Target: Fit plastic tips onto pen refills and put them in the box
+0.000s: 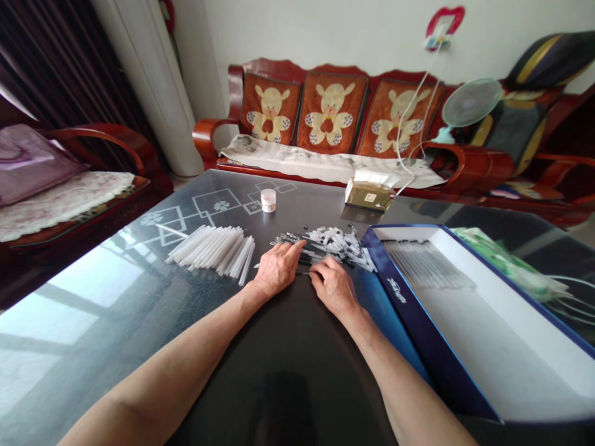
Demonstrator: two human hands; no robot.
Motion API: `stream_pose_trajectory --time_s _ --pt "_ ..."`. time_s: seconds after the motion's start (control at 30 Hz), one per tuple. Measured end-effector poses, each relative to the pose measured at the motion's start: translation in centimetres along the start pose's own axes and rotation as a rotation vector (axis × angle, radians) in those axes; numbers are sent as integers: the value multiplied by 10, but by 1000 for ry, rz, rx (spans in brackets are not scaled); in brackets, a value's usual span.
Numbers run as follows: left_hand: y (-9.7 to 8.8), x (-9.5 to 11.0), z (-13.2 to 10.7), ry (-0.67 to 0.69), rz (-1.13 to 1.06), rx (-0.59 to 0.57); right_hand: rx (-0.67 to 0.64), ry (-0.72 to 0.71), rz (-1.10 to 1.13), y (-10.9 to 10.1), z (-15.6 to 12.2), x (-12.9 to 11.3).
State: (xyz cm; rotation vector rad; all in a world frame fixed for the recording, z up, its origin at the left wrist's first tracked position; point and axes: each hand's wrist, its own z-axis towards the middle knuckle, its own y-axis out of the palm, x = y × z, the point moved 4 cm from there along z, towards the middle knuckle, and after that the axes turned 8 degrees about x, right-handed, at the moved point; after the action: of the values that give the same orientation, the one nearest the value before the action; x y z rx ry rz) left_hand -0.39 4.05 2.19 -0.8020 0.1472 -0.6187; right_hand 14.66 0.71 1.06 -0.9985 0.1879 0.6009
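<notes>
Bag (37, 158), purple, on a chair at far left. Tubes (211, 248), white, heaped on the left of the dark table (139, 322). Jar (268, 201), small, upright, beyond them. Left hand (277, 267), forefinger extended at the near edge of the dark rods (289, 237); whether it grasps anything, one cannot tell. Right hand (335, 285), fingers bent, thumb and forefinger at one slim rod (303, 273); a firm pinch cannot be made out. Caps (341, 243), white and black, piled just beyond. Tissues (369, 193), gold pack, farther back. Box (413, 337), blue, white-lined, containing pens (425, 263) in a row at its far end. Packet (504, 257), green, beside its right wall.
</notes>
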Motion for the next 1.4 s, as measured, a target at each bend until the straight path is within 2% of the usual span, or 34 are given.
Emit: stream_pose_trajectory --time_s 0.07,0.2,0.27,0.43,0.6,0.73,0.9,1.27,1.33,1.4 --pt "-1 0 0 -14 -14 17 21 -8 -9 0 0 0" --pt "-2 -3 0 -67 -51 47 190 74 100 -3 2 8" --pt "0 -4 0 -87 -71 35 250 178 252 -4 2 13" --pt "5 -4 -2 -99 -101 -42 291 476 767 2 3 24" --pt "6 -2 -2 -99 -135 -79 434 696 1040 5 4 37" --pt "7 -5 -2 -122 -152 -92 597 750 1061 2 3 49" --pt "8 -7 -3 -139 -144 -102 670 774 1063 0 3 56" --pt "7 -7 -3 -147 -150 -82 694 771 980 -6 4 64" --pt "5 -7 -2 -150 -157 -42 655 731 886 -7 4 62" --pt "3 -7 -2 -159 -167 5 552 674 787 -6 4 56"
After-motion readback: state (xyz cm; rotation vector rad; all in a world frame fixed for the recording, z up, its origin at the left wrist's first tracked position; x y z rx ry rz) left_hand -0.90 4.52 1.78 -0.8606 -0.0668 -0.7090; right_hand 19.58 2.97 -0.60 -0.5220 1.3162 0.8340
